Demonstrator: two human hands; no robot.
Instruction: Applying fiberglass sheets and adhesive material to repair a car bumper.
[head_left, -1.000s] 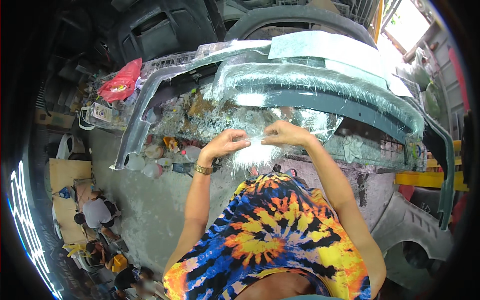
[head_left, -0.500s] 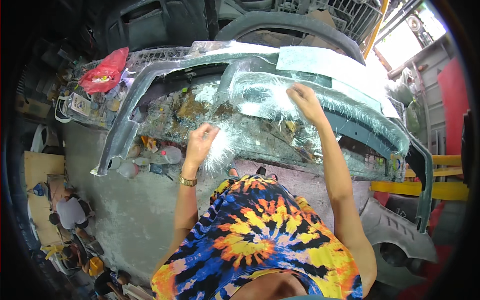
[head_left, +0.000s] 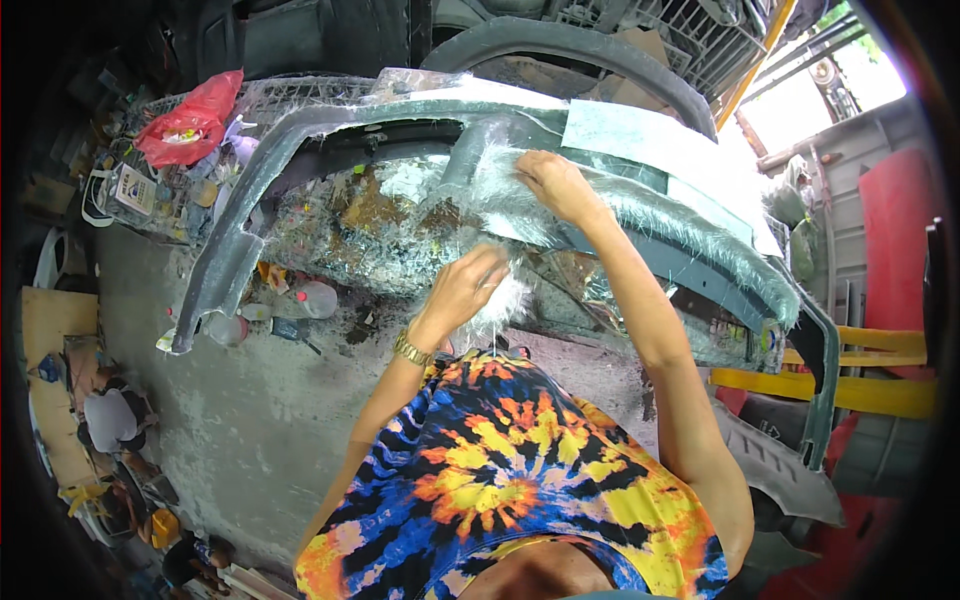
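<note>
A tuft of white fibreglass strands (head_left: pixel 512 300) hangs from my left hand (head_left: pixel 468 288), whose fingers are closed on it in front of the bench edge. Up on the long grey bumper-shaped part (head_left: pixel 465 155), my right hand (head_left: pixel 557 186) has its fingers pinched together at the loose fibreglass layer (head_left: pixel 640 208). Its fingertips touch the strands at the layer's left end; exactly how much they grip is hidden. The layer runs along the curved part toward its right end, with stray fibres sticking out.
Pale sheets (head_left: pixel 625 140) lie along the part's far side. A red plastic bag (head_left: pixel 190 120) and a white jug (head_left: pixel 133 190) sit at the left. Bottles (head_left: pixel 318 298) stand under the bench. Yellow bars (head_left: pixel 850 393) lie at right; people (head_left: pixel 115 415) crouch far left.
My left hand has moved right with its tuft of fibreglass strands, closer to the right hand. My right hand has shifted left along the fibre layer. The view has turned slightly.
</note>
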